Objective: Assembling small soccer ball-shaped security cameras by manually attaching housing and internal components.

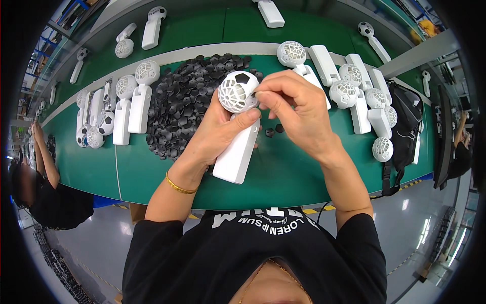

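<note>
My left hand (216,130) is closed around a white handheld fan (237,154), held tilted above the table. Its round head is a white cage patterned like a football, with a black pentagon piece (242,78) set in the top. At the right side of that head, the thumb and forefinger of my right hand (304,114) pinch together. A sliver of a small black piece (255,94) shows at those fingertips; most of it is hidden. Behind my left hand lies a large heap of loose black pentagon pieces (185,104).
Football-headed white fans stand at the left (139,109) and right (349,91) of the green table (283,177). A few loose black pieces (274,130) lie under my right hand. A black backpack (407,114) rests at the right edge. Beyond, a green conveyor belt (202,28) carries more fans. Another person (45,187) works at far left.
</note>
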Action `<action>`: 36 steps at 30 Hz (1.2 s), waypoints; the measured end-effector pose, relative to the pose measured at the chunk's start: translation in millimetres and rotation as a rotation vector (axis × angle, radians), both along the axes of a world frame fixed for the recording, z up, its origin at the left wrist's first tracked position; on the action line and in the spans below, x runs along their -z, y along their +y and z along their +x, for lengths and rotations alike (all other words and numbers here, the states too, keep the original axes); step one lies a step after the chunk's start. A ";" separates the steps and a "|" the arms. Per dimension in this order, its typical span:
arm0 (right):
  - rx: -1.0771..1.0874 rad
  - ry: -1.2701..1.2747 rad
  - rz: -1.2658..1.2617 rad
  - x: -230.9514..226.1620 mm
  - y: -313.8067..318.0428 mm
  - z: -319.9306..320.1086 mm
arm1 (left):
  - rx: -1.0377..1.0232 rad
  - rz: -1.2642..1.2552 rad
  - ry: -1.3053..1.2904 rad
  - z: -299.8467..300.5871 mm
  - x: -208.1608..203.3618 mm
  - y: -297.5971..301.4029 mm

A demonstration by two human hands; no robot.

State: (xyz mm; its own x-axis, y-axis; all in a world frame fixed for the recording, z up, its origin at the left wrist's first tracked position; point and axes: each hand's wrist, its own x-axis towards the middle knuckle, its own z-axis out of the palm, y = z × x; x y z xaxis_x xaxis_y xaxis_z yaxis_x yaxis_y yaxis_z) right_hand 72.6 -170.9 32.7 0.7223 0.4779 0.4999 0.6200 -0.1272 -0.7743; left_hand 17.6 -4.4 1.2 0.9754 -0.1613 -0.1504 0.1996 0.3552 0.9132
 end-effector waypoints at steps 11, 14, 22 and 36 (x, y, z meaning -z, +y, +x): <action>-0.044 -0.064 -0.097 -1.6 -2.9 21.9 | 0.003 -0.044 0.062 16.6 -7.5 -3.3; -0.023 0.055 -0.046 -3.1 2.2 24.1 | 0.006 -0.050 0.064 20.4 -7.7 -2.4; -0.032 0.202 -0.185 -17.8 3.2 52.5 | 0.010 0.028 0.026 33.5 -26.9 1.8; 0.590 0.054 -0.710 11.0 -41.1 266.2 | -0.243 0.682 -0.218 256.1 -5.1 42.4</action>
State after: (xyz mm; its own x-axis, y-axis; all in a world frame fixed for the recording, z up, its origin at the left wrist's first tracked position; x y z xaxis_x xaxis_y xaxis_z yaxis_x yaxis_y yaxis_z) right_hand 338.8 -212.0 21.7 0.9600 0.2069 0.1885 0.2692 -0.8669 -0.4196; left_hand 273.7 38.0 6.3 0.9907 0.1216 0.0603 -0.0224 -0.2919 0.9562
